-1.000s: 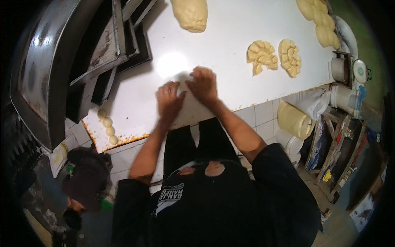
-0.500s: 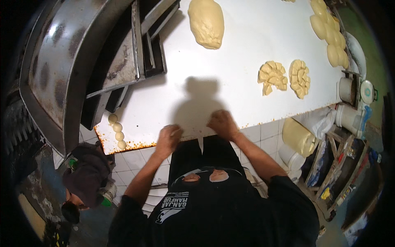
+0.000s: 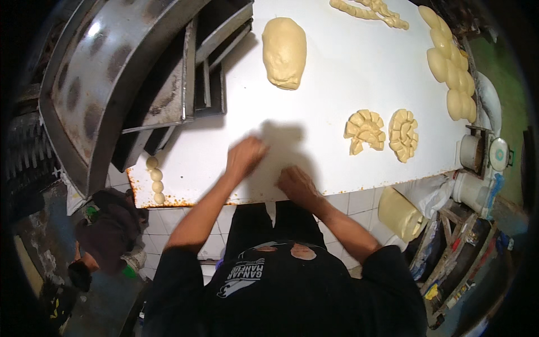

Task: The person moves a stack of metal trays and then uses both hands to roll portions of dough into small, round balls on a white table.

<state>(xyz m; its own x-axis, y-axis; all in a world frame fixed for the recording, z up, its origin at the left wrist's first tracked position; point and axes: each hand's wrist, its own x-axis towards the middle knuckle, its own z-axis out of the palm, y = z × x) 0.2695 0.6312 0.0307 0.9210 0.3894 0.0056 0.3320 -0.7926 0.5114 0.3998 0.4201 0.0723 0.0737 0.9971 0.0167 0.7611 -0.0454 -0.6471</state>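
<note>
My left hand (image 3: 247,151), slightly blurred with fingers curled, is over the white worktable (image 3: 236,101) at centre. My right hand (image 3: 295,181) is lower and to the right near the table's front edge, also curled; whether either holds anything is hidden. A large smooth dough lump (image 3: 284,53) lies beyond my hands. Two groups of cut dough pieces (image 3: 365,130) (image 3: 403,135) lie to the right. A short row of small dough balls (image 3: 156,174) sits at the left front corner.
Stacked metal pans (image 3: 101,67) fill the upper left. Twisted dough strips (image 3: 370,14) and rounded dough pieces (image 3: 449,67) line the far and right sides. Pots (image 3: 469,151), containers (image 3: 398,213) and a wooden rack (image 3: 449,258) stand at right. A crouching person (image 3: 106,236) is below the table at left.
My left hand has moved forward over the table since the last frame, while my right hand stays near the front edge. The view has shifted, bringing the twisted strips into sight.
</note>
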